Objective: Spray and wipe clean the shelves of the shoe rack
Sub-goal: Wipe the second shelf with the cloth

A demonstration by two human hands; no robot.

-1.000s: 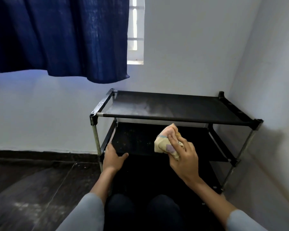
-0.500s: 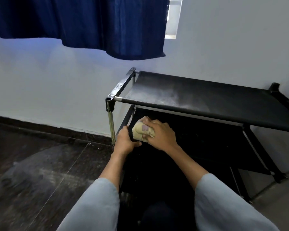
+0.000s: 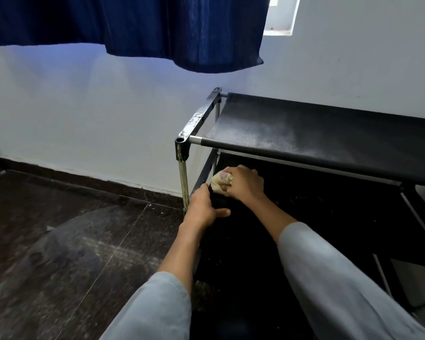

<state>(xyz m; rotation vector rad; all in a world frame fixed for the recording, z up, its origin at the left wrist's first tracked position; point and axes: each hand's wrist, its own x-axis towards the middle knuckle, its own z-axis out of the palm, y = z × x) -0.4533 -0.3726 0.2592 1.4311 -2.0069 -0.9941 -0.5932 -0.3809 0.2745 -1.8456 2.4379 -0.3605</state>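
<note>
Below: dark tiled floor (image 3: 71,241), white wall (image 3: 108,114), dusty top shelf (image 3: 317,128).

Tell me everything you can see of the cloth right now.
The cloth is a pale yellow rag with a pinkish patch, bunched into a wad. The right hand holds it, fingers curled over it, and presses it onto the left end of the rack's middle shelf, under the top shelf. The left hand grips the rack's frame close beside it. Most of the cloth is hidden by the fingers.
</note>
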